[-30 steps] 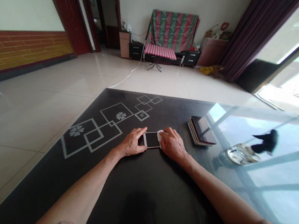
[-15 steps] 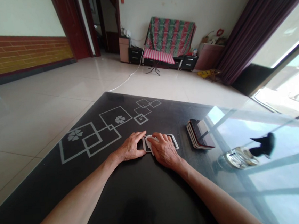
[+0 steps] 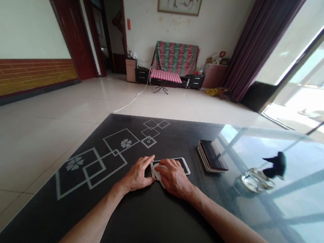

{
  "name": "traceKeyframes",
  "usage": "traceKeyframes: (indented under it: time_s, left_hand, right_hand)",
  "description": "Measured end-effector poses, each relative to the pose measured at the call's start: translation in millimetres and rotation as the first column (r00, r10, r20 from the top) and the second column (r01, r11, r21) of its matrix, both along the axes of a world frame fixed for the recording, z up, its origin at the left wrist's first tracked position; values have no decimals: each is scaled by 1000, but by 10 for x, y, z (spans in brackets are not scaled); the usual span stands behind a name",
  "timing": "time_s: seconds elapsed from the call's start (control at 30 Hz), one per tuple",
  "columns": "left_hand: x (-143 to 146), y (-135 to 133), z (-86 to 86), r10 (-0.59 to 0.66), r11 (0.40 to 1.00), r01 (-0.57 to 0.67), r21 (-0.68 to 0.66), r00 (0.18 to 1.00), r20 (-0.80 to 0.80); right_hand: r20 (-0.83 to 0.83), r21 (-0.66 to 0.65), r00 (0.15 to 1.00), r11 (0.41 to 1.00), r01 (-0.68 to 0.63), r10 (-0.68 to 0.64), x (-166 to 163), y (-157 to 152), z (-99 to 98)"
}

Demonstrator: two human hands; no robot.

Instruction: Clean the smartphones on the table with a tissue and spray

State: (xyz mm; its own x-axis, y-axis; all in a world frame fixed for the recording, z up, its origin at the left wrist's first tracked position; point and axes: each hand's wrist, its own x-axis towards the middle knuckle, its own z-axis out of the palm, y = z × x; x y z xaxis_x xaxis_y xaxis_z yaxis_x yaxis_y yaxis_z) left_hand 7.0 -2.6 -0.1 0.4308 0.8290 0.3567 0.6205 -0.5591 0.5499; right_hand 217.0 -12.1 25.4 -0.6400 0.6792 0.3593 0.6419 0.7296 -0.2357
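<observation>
A white-framed phone (image 3: 183, 165) lies flat on the black glass table (image 3: 147, 217). My left hand (image 3: 138, 174) rests at its left end, fingers curled against the edge and holding it steady. My right hand (image 3: 175, 178) presses a small white cloth (image 3: 156, 173) onto the left part of the screen, fingers closed over the cloth. Only the phone's right end shows past my right hand.
A stack of dark phones (image 3: 212, 161) lies to the right of my hands. Further right stands a glass ashtray (image 3: 254, 181) with a black object (image 3: 275, 164) beside it. White square and flower patterns (image 3: 108, 152) mark the table's left part. A tiled floor and a covered sofa (image 3: 175, 60) lie beyond.
My right hand has slid the white cloth from the phone's right end to its left end. The left hand stayed in place. The camera has tilted upward.
</observation>
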Motion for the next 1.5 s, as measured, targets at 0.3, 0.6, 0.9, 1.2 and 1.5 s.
traceKeyframes:
  time_s: [0.3,0.6,0.9,1.2,1.5]
  left_hand:
    - [0,-9,50,4,1000,-4,-12,1000,-17]
    - [-3,-2,56,-9,1000,9,-6,1000,-22]
    - [1,-17,105,-16,999,15,-39,1000,-25]
    - [0,-17,100,-3,999,2,-43,1000,-17]
    - [-15,-4,72,-15,1000,14,-26,1000,-9]
  right_hand:
    - [33,10,999,1000,-11,11,-4,7,33]
    - [-1,-5,997,997,-76,76,39,-23,-8]
    - [123,78,952,959,271,-279,150,122,49]
    - [153,103,936,947,305,-318,143,93,48]
    - [21,36,993,993,116,-117,6,13,-11]
